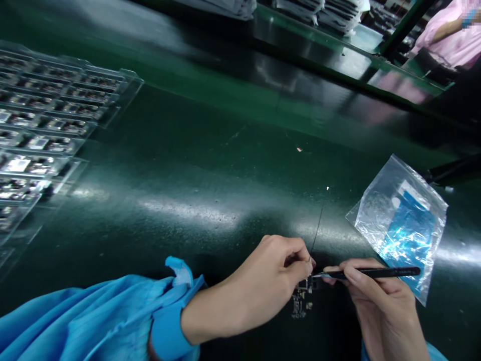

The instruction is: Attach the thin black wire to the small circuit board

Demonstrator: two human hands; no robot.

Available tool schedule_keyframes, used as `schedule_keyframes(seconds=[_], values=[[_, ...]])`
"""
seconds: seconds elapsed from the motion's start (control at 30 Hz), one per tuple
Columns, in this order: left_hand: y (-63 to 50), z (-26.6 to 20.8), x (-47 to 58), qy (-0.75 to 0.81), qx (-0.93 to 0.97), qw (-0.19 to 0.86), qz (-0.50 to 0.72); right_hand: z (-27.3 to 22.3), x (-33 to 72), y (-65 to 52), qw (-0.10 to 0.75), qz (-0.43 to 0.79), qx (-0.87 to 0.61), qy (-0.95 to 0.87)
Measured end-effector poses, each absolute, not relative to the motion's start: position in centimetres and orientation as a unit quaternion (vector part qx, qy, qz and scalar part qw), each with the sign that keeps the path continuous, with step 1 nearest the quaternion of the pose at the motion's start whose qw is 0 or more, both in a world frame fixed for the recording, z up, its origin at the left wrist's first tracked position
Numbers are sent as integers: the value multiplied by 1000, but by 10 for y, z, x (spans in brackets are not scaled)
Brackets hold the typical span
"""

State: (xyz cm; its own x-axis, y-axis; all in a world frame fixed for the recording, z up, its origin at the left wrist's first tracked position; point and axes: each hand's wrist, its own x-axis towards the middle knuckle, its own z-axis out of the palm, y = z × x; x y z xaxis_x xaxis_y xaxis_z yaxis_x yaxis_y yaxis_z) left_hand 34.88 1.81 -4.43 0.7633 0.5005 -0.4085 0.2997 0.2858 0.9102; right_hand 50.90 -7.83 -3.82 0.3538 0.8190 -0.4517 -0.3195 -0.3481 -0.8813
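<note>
My left hand (pixel 259 286) reaches in from the lower left with thumb and forefinger pinched together; what lies between the fingertips is too small to make out. A thin dark line runs up the table from that pinch. Just below those fingertips is a small circuit board (pixel 301 303), dark with gold and silver parts, partly covered by the hand. My right hand (pixel 383 296) holds black tweezers (pixel 376 272) between thumb and fingers. Their metal tips point left and come close to the left fingertips, at the board's upper edge; whether they touch anything cannot be seen.
Clear trays with several rows of circuit boards (pixel 45 120) stand at the left. A clear plastic bag (pixel 406 225) with blue sheets lies beside my right hand. Stacked packets (pixel 341 15) sit on a shelf beyond the green table (pixel 180 150). A person in pink (pixel 451 37) is at the upper right.
</note>
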Motion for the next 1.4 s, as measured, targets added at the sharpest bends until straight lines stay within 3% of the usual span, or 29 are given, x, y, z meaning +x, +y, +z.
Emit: schedule_keyframes(seconds=[1.4], values=[[18, -42, 349, 342, 602, 719, 64, -39, 507, -79, 546, 481, -647, -228]])
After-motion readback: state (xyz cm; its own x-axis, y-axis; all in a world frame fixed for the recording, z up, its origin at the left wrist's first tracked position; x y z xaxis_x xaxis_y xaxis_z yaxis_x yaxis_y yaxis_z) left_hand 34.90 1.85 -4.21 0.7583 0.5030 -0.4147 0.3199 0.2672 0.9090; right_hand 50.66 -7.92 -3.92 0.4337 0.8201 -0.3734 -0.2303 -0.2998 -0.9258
